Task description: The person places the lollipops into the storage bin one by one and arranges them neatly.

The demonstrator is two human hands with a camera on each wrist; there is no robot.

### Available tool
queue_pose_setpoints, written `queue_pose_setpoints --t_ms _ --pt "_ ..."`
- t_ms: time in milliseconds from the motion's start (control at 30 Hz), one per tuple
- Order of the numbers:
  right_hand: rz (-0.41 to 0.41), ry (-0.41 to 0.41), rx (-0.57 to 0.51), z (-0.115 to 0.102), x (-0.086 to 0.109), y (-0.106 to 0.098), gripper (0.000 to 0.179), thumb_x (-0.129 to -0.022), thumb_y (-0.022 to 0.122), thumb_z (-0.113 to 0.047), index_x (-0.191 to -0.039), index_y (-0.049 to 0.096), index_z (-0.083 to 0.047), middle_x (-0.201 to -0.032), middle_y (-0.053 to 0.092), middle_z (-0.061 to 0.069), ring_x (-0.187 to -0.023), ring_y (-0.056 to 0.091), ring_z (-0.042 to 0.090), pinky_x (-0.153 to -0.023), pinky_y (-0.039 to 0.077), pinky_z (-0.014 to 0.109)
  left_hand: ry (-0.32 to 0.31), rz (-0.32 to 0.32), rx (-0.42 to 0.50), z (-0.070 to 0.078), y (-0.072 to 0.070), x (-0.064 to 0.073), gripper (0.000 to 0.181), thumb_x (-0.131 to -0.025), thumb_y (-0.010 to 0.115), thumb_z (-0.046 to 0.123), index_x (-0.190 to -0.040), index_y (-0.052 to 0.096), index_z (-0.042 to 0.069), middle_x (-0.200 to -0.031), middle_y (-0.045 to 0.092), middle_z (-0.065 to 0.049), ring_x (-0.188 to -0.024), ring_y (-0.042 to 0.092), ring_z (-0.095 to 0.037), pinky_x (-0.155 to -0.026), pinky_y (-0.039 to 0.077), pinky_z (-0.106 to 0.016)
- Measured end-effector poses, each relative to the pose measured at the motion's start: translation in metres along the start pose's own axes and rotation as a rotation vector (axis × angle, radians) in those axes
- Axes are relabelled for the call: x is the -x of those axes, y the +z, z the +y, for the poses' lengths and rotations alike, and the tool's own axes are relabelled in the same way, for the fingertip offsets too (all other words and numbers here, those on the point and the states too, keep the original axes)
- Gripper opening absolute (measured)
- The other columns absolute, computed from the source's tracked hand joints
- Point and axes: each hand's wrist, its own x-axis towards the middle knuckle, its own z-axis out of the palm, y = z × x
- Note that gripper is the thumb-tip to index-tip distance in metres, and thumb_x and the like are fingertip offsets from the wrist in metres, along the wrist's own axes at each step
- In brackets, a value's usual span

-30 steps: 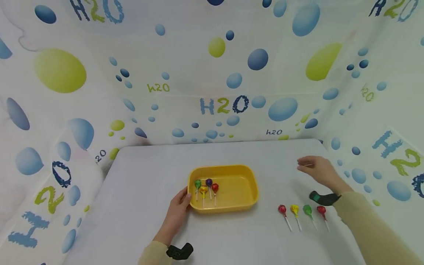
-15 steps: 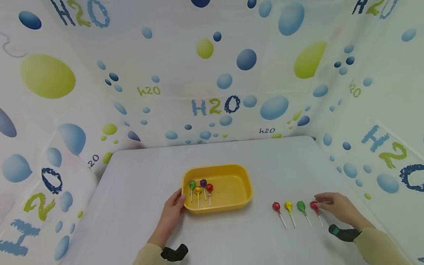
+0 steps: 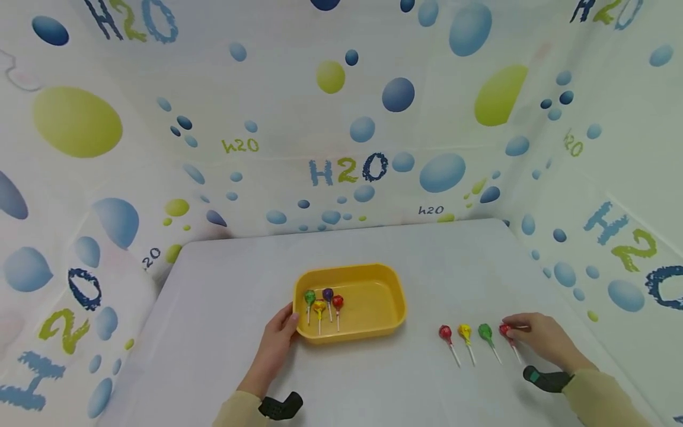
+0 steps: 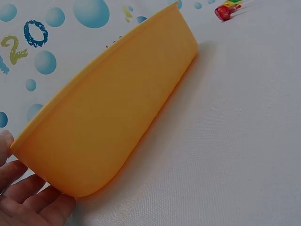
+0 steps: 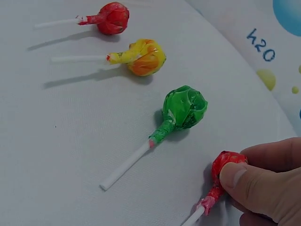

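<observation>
Pinching the rightmost red lollipop (image 5: 215, 191) on the tabletop (image 3: 379, 385), the right hand (image 3: 540, 336) could lose it if its rounded wrapper (image 5: 225, 159) slips, while the left hand (image 3: 278, 339) grips the yellow tray (image 3: 373, 303).

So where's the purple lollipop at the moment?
In the head view, the purple lollipop lies toward the left end of the yellow tray, between the green lollipop and the red one.

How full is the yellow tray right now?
Partly filled: four lollipops lie in the yellow tray at the end the left hand holds; bare floor shows across the rest.
</observation>
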Motion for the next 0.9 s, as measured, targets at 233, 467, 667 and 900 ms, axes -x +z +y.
queue_pose_setpoints --t_ms 233,467,667,900 --pt "0.108 -0.108 0.019 -0.024 -0.011 -0.023 0.033 -0.095 0.072 -0.016 -0.122 0.07 0.004 -0.11 0.075 0.02 -0.101 0.069 0.036 -0.09 0.059 0.057 -0.004 -0.001 -0.008 0.001 0.0 0.0 0.056 -0.111 0.045 0.028 -0.16 0.031 0.006 -0.16 0.043 -0.02 -0.139 0.053 -0.034 -0.114 0.047 -0.046" --pt "0.123 -0.255 -0.052 -0.113 -0.046 -0.04 0.032 -0.098 0.069 -0.016 -0.126 0.069 -0.001 -0.111 0.075 0.015 -0.1 0.07 0.031 -0.093 0.061 0.051 -0.01 0.005 0.006 -0.001 -0.001 -0.001 0.055 -0.111 0.045 0.027 -0.159 0.032 0.005 -0.159 0.044 -0.021 -0.137 0.054 -0.034 -0.113 0.048 -0.046" --pt "-0.002 -0.315 -0.084 -0.2 -0.085 -0.012 0.029 -0.098 0.069 -0.017 -0.125 0.071 -0.005 -0.116 0.075 0.01 -0.107 0.07 0.027 -0.098 0.06 0.046 -0.012 0.005 0.037 -0.002 -0.003 -0.001 0.054 -0.111 0.044 0.026 -0.159 0.032 0.004 -0.159 0.043 -0.022 -0.139 0.053 -0.036 -0.113 0.048 -0.046" --pt "-0.143 -0.325 0.013 -0.278 -0.114 0.035 0.017 -0.095 0.074 -0.016 -0.111 0.076 -0.01 -0.106 0.074 0.005 -0.094 0.064 0.019 -0.096 0.06 0.035 0.003 0.005 0.051 0.0 -0.001 -0.001 0.054 -0.111 0.045 0.025 -0.159 0.033 0.003 -0.158 0.044 -0.023 -0.139 0.052 -0.037 -0.112 0.05 -0.046"
